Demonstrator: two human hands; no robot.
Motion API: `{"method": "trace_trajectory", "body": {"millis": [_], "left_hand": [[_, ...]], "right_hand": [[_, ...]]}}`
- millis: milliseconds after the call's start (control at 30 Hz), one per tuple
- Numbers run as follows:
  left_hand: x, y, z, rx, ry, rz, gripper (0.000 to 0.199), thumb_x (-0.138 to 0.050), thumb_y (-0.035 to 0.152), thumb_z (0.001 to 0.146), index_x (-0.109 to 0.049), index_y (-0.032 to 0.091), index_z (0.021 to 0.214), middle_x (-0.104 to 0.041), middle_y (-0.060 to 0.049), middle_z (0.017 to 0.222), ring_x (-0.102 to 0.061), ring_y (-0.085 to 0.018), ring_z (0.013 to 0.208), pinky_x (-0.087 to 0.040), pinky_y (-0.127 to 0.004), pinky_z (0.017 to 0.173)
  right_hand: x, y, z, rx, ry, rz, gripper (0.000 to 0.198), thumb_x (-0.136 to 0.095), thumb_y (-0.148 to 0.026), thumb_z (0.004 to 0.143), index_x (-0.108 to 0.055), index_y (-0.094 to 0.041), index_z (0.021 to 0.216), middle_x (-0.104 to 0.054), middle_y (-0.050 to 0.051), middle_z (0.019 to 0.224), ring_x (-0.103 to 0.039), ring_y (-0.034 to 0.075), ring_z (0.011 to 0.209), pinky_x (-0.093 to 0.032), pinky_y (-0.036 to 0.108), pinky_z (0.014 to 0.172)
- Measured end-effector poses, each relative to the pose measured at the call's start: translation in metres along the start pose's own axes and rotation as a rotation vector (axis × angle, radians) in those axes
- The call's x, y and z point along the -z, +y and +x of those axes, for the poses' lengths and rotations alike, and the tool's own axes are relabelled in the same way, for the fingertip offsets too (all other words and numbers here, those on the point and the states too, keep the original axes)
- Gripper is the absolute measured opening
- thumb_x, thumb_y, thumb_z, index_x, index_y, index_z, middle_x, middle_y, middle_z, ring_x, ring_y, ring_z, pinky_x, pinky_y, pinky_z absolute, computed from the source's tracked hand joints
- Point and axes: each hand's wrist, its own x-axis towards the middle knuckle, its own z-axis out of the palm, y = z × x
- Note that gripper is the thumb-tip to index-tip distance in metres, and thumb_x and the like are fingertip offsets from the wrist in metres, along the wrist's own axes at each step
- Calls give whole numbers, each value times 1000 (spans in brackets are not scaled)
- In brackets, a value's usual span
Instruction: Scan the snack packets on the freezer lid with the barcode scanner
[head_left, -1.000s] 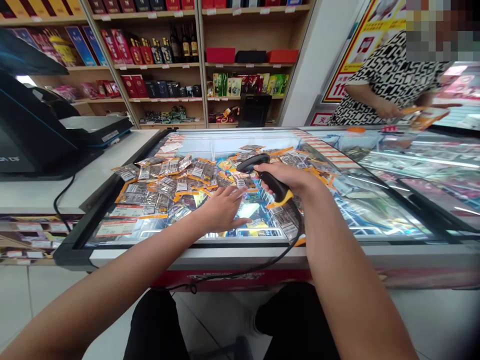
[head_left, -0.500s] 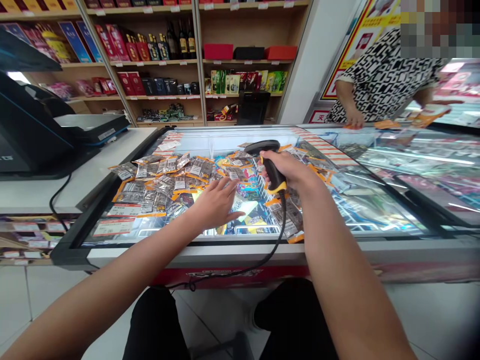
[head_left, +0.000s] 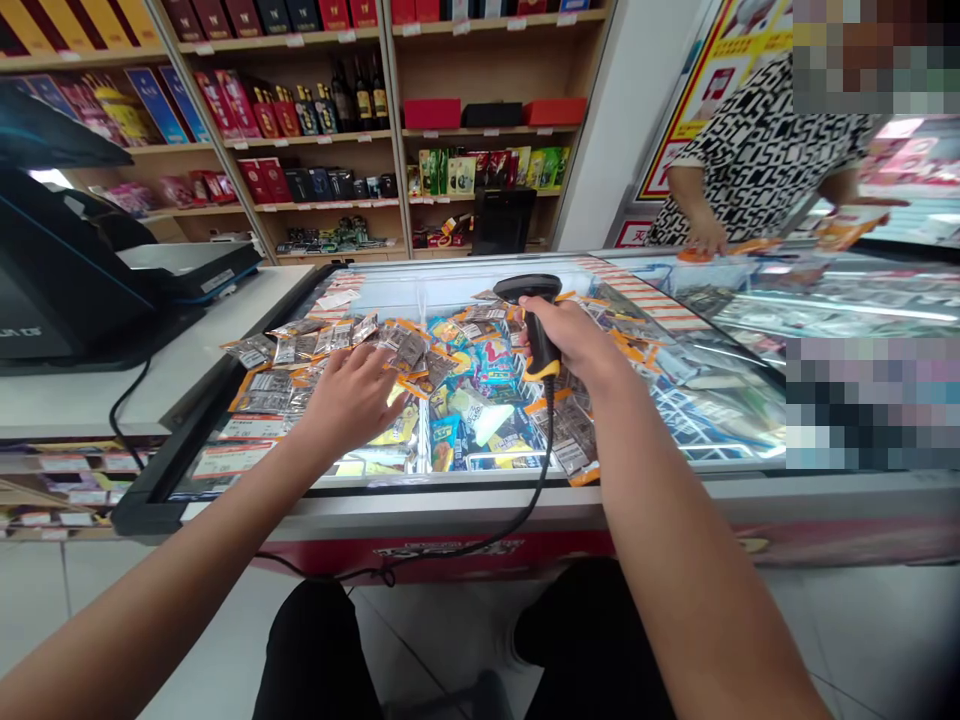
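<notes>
My right hand (head_left: 577,340) grips a black and yellow barcode scanner (head_left: 544,350) by its handle, held above the freezer. A cable runs down from the handle over the freezer's front edge. My left hand (head_left: 341,400) lies palm down with fingers apart on the left pile of clear packets with orange edges (head_left: 405,345); whether it grasps any is hidden. More of these packets (head_left: 574,435) lie below the scanner. Under the glass, colourful wrapped packages (head_left: 495,365) show between the two groups.
The chest freezer's front rim (head_left: 465,510) runs across before my knees. A black checkout machine (head_left: 67,260) stands on the left counter. Shelves (head_left: 322,140) of boxes and bottles are behind. At the far right, another person's hand (head_left: 705,237) rests near an orange packet.
My left hand has moved left from the middle onto the left pile. Packets near the middle have shifted left, uncovering more colourful packages under the glass. My right hand still holds the scanner.
</notes>
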Motion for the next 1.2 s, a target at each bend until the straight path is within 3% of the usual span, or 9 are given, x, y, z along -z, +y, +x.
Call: {"method": "trace_trajectory", "body": {"millis": [167, 267, 467, 633, 767, 900, 967, 1067, 1200], "left_hand": [[-4, 31, 35, -179, -23, -66, 48, -42, 43, 109, -65, 18, 142, -50, -18, 164, -51, -37, 146, -42, -55, 114], [-18, 40, 61, -181, -71, -87, 56, -44, 51, 108, -57, 23, 155, -41, -16, 172, -40, -41, 155, -35, -57, 120], [-39, 23, 80, -64, -182, -53, 48, -45, 33, 106, -63, 26, 150, -70, -17, 139, -55, -39, 139, -41, -55, 110], [-42, -1, 64, -67, -134, -20, 48, -44, 25, 102, -68, 27, 144, -72, -17, 133, -55, -37, 135, -41, -54, 108], [-39, -8, 54, -33, -183, 30, 47, -52, 27, 98, -69, 30, 142, -70, -13, 141, -53, -39, 141, -39, -56, 114], [-34, 13, 72, -56, -154, -3, 53, -60, 27, 94, -66, 22, 146, -59, -16, 156, -43, -43, 153, -24, -60, 128], [-35, 31, 92, -86, -198, -113, 58, -52, 34, 101, -54, 18, 157, -51, -17, 165, -39, -40, 157, -28, -58, 128], [-43, 54, 125, -73, -314, -318, 75, -33, 54, 109, -27, 13, 171, -23, -18, 179, -29, -36, 164, -34, -55, 128], [-50, 64, 143, -51, -364, -382, 81, -31, 60, 108, -23, 12, 173, -17, -18, 179, -19, -34, 167, -31, -56, 130]], "right_hand": [[0, -3, -5, -3, -3, -36, 24, -63, -37, 103, -62, -21, 85, -71, 5, 65, -62, 16, 47, -53, 26, 45], [-1, -2, -4, 9, -10, -53, 24, -64, -36, 103, -64, -21, 85, -70, 4, 64, -62, 16, 47, -54, 26, 46], [-2, 4, 4, 4, -42, -11, 22, -66, -37, 101, -64, -21, 86, -67, 2, 62, -63, 16, 49, -52, 25, 46], [-2, 2, 0, 11, -19, -22, 21, -64, -36, 102, -64, -21, 86, -68, 3, 64, -63, 16, 49, -52, 25, 48], [-2, 2, -1, 20, -24, -17, 21, -64, -35, 102, -64, -20, 87, -68, 4, 63, -61, 15, 48, -51, 25, 47], [-2, 5, 5, 41, -29, -18, 20, -63, -35, 101, -65, -20, 87, -69, 4, 63, -63, 16, 48, -52, 26, 47], [-2, 8, 7, 50, -28, -21, 20, -64, -36, 101, -64, -21, 87, -69, 3, 63, -63, 16, 48, -53, 26, 48], [-2, 11, 10, 68, -31, -45, 22, -66, -39, 99, -64, -22, 85, -69, 3, 63, -63, 16, 48, -52, 26, 48], [-1, 13, 12, 73, -39, -80, 23, -67, -41, 99, -64, -22, 85, -70, 3, 64, -62, 16, 48, -52, 26, 48]]}}
